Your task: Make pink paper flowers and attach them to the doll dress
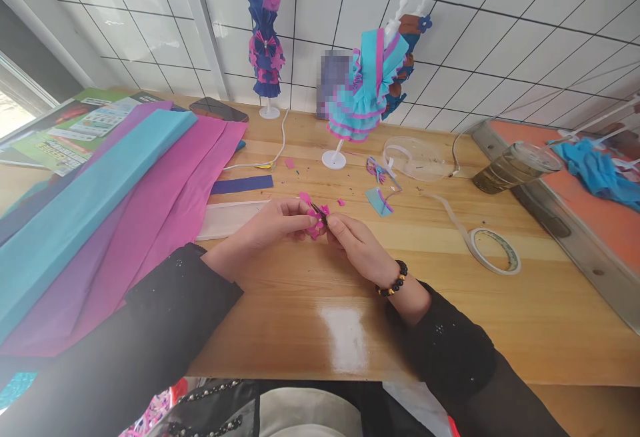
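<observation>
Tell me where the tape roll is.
In the head view, the tape roll lies on the tabletop, right of the right hand and nearer than the cup.

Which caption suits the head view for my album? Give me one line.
Left hand pinches pink material while right hand holds a slim dark tool, a ruffled turquoise dress standing behind.

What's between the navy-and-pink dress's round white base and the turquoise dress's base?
A thin white cable on the wooden tabletop, in the head view.
</observation>
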`<state>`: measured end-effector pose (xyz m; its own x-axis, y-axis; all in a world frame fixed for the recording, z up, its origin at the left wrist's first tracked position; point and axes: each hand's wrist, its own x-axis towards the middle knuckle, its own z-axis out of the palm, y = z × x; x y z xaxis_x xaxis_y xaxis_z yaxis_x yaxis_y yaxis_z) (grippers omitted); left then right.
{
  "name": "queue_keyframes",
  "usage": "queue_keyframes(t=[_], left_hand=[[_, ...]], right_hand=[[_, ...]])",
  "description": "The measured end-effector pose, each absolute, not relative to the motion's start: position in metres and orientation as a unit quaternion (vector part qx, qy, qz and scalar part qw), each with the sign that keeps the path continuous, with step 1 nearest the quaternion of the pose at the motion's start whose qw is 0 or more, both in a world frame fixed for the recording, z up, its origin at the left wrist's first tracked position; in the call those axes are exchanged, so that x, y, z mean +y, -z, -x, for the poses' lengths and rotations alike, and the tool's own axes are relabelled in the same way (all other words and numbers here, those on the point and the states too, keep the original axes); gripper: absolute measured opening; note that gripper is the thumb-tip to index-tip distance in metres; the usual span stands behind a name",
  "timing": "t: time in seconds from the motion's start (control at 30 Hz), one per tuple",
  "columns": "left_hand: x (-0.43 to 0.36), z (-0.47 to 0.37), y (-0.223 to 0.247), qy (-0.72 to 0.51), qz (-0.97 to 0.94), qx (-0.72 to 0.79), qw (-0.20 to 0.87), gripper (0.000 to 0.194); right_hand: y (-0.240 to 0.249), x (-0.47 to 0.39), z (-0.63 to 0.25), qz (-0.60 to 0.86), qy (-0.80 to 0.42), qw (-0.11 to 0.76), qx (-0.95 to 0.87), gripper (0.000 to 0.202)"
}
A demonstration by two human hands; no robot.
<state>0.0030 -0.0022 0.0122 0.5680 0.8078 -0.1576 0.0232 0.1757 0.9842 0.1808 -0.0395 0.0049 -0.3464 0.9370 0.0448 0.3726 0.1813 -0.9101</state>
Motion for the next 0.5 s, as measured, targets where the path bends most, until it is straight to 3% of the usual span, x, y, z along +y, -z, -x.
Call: queue_keyframes(t=[0.3,0.5], left_hand=[[-0.0007,-0.002,-0.0102,-0.285,-0.583,0.361,0.67,0.016],[-0.0004,-0.001,-0.008,-0.287,-0.571,0.372,0.673,0.018]], right_hand=[[-0.0053,-0.0383,-0.1808,0.464,-0.429,0.331,-0.701,0.041],[-0.0048,-0.0365,-0.1803,0.478,-0.503,0.403,-0.597,0.043]])
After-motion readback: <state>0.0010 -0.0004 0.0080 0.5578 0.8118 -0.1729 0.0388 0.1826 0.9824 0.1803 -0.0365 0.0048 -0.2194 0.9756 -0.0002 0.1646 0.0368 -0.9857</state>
